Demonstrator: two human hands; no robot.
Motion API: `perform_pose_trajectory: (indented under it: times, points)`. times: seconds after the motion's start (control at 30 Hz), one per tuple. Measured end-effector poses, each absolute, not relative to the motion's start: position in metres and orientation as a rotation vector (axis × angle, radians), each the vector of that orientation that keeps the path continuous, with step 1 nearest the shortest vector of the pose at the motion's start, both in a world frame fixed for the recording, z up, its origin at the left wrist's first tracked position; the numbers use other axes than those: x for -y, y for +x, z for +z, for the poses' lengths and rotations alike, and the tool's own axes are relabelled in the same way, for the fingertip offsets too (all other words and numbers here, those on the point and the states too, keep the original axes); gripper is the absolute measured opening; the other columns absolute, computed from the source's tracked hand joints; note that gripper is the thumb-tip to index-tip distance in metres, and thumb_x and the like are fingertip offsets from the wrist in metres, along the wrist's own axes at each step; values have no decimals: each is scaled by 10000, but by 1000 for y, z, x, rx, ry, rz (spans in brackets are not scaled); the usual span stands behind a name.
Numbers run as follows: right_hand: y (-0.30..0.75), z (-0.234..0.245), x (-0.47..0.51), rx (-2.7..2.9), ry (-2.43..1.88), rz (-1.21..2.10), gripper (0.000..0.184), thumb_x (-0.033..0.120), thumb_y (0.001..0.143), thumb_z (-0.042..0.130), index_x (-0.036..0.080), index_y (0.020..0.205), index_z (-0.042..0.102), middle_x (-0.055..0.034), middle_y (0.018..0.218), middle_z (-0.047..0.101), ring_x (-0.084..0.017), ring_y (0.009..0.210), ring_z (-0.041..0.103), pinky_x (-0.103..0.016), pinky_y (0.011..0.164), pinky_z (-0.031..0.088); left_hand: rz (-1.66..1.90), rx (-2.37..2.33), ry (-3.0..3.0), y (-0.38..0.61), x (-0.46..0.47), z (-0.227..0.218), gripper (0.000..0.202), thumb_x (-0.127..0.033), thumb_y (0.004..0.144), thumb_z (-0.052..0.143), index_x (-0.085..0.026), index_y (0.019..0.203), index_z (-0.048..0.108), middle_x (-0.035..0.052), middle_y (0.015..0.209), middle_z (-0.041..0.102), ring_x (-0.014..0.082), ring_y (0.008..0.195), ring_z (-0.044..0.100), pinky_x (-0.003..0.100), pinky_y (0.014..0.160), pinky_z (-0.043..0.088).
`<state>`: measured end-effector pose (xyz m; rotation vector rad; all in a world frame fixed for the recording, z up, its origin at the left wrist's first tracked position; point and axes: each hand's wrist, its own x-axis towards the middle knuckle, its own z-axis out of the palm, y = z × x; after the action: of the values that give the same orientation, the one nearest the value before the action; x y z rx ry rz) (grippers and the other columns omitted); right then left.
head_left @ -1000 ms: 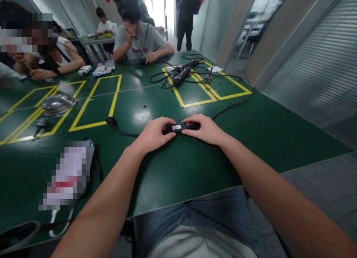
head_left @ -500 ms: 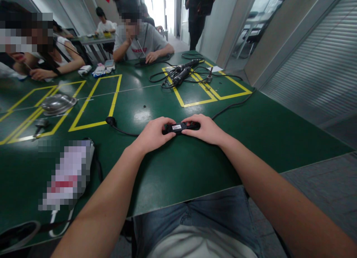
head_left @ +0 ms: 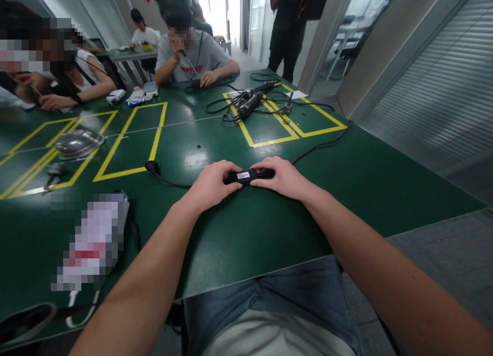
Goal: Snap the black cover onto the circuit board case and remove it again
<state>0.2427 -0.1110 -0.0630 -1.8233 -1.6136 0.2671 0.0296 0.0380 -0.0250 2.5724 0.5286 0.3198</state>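
Observation:
A small black inline cable box point(head_left: 243, 176) with a white label lies across the middle of my view, low over the green table. My left hand point(head_left: 214, 185) grips its left end between thumb and fingers. At the other end, my right hand point(head_left: 283, 177) has thumb and fingers closed around the box. The fingertips partly hide both ends. From the left side a black cable point(head_left: 173, 183) runs to a round black plug point(head_left: 152, 167). Another black cable point(head_left: 319, 150) leads from beyond my right hand toward the table's right edge.
Black handheld tools point(head_left: 250, 99) with tangled cables lie farther back. A shiny metal dish-like part point(head_left: 80, 143) and a dark metal part point(head_left: 55, 175) sit left. A blurred pale package point(head_left: 92, 238) is near my left forearm. Several people sit beyond; a standing person point(head_left: 288, 35) is at the back.
The standing person at the back has shifted to the right. My hands and the black box stay almost still.

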Motion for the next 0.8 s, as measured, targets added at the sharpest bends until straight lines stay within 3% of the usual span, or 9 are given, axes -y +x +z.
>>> perform_pose_trajectory:
  times: [0.33, 0.53, 0.7, 0.8]
  points:
    - [240, -64, 113, 1599, -1853, 234, 307, 440, 899, 896, 305, 1173, 864, -64, 1067, 808, -307, 1030, 713, -467, 964, 551, 351, -505, 2506, 30, -39, -28, 321, -253, 890, 851, -239, 1210, 826, 54, 1089, 811, 266, 993, 737, 433, 959, 582]
    - [236, -66, 114, 1516, -1834, 213, 411, 493, 905, 855, 268, 1243, 796, -66, 1021, 796, -295, 964, 713, -463, 911, 571, 492, -640, 2237, 31, -47, -33, 212, -278, 956, 754, -220, 1150, 689, 49, 1069, 786, 231, 938, 740, 385, 879, 586]
    - [235, -65, 115, 1541, -1827, 194, 154, 355, 932, 773, 254, 1046, 746, -58, 980, 777, -276, 935, 692, -439, 893, 552, 508, -938, 2481, 29, -52, -35, 123, -250, 959, 763, -237, 1027, 662, 70, 985, 755, 301, 983, 719, 467, 951, 568]
    - [235, -62, 115, 1596, -1851, 163, 55, 300, 941, 737, 254, 956, 712, -60, 959, 759, -273, 935, 671, -426, 885, 530, 517, -874, 2607, 28, -51, -33, 38, -236, 981, 721, -223, 1005, 696, 126, 1159, 762, 342, 1154, 708, 505, 1062, 551]
